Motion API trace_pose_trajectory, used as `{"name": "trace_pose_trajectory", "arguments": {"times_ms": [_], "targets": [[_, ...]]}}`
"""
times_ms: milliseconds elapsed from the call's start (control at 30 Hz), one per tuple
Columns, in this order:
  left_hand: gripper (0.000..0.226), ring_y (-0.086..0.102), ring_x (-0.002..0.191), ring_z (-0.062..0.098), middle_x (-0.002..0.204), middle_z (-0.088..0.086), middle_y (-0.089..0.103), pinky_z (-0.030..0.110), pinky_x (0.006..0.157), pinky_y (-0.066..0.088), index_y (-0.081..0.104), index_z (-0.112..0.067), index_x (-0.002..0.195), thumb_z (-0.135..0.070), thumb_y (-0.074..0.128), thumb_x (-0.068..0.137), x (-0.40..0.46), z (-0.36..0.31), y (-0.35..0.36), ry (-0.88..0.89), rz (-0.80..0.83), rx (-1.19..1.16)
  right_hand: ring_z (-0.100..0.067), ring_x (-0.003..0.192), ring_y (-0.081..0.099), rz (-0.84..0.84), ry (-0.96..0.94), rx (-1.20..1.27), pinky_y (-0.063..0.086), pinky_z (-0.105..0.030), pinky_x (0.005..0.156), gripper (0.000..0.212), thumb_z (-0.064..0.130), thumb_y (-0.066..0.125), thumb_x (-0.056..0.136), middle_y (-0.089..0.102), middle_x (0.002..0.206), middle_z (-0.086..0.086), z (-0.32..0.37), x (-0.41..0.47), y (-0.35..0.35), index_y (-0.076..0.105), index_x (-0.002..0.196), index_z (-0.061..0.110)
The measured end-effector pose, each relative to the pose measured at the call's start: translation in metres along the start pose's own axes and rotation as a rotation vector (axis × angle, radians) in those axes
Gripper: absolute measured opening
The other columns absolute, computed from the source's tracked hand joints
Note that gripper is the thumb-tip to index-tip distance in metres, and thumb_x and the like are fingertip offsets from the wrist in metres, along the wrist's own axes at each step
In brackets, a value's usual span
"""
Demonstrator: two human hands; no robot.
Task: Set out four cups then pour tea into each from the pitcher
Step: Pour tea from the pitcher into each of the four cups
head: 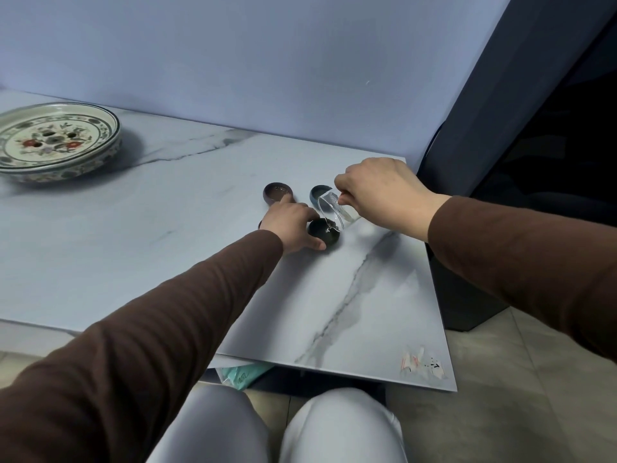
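My right hand (380, 192) grips a clear glass pitcher (335, 210), tipped steeply with its spout over a dark cup (322, 230). My left hand (293, 227) holds that dark cup from the left side, thumb at its front. A brown cup (277, 192) stands behind my left hand. A blue cup (319, 192) stands behind the pitcher, partly hidden by it. A sliver of another cup (260, 224) shows at the left edge of my left hand; the hand hides the rest of it.
A large floral plate (20, 162) sits at the far left of the white marble table (167, 245). A wall runs behind the table. A dark cabinet (534, 128) stands to the right. The table's front right corner overhangs my knees.
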State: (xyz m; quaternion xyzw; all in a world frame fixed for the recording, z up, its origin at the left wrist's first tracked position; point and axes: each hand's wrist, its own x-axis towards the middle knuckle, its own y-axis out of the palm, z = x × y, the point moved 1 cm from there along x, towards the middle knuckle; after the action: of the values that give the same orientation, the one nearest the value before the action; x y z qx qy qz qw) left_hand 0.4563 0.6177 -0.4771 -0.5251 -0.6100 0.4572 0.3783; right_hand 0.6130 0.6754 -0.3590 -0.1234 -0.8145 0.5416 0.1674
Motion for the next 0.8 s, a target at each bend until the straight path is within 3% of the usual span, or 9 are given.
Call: {"name": "trace_pose_trajectory", "arguments": {"times_ms": [200,367,500,567,700,800], "targets": [[0.067,0.042,0.115,0.027,0.115,-0.002,0.069,0.038,0.091,0.041,0.063,-0.025,0.129,-0.062,0.073,0.073,-0.001,-0.001,-0.001,-0.01,0.002,0.002,-0.029,0.088,0.059,-0.016,-0.044,-0.07,0.015,-0.029,0.048,0.022,0.032,0.05,0.099,0.059,0.085,0.0,0.003,-0.002,-0.006,0.04,0.08,0.025],[0.065,0.042,0.114,0.027,0.112,0.0,0.069,0.037,0.089,0.041,0.064,-0.025,0.127,-0.061,0.073,0.074,-0.002,-0.003,-0.003,-0.015,0.004,0.0,-0.027,0.089,0.058,-0.058,-0.078,-0.119,0.027,-0.033,0.055,0.018,0.031,0.05,0.1,0.059,0.087,0.001,0.004,-0.003,-0.01,0.06,0.094,0.018],[0.061,0.042,0.113,0.026,0.1,-0.001,0.066,0.036,0.083,0.039,0.066,-0.025,0.123,-0.06,0.074,0.073,-0.003,-0.004,-0.003,-0.018,0.005,-0.008,-0.027,0.089,0.059,-0.083,-0.144,-0.173,0.021,-0.03,0.05,0.017,0.03,0.049,0.101,0.062,0.089,0.0,0.007,-0.004,-0.014,0.061,0.097,0.019],[0.058,0.043,0.112,0.026,0.095,-0.003,0.063,0.036,0.082,0.04,0.067,-0.025,0.12,-0.06,0.074,0.073,-0.003,-0.004,-0.003,-0.021,0.003,-0.015,-0.026,0.085,0.059,-0.085,-0.172,-0.214,0.012,-0.028,0.047,0.013,0.026,0.052,0.099,0.062,0.086,0.001,0.01,-0.005,-0.015,0.062,0.094,0.019],[0.058,0.043,0.112,0.026,0.105,-0.002,0.069,0.039,0.085,0.044,0.068,-0.026,0.117,-0.06,0.074,0.071,-0.002,-0.002,-0.001,-0.024,0.003,-0.012,-0.026,0.067,0.059,-0.052,-0.195,-0.277,0.015,-0.028,0.049,0.013,0.023,0.066,0.09,0.059,0.069,0.001,0.014,-0.006,-0.018,0.064,0.078,0.018],[0.057,0.043,0.112,0.026,0.107,-0.003,0.07,0.042,0.089,0.045,0.068,-0.027,0.115,-0.061,0.074,0.07,0.0,-0.001,0.0,-0.027,0.005,-0.009,-0.023,0.058,0.056,-0.038,-0.175,-0.31,0.004,-0.025,0.049,0.018,0.022,0.073,0.082,0.054,0.06,0.003,0.016,-0.008,-0.021,0.061,0.068,0.02]]}}
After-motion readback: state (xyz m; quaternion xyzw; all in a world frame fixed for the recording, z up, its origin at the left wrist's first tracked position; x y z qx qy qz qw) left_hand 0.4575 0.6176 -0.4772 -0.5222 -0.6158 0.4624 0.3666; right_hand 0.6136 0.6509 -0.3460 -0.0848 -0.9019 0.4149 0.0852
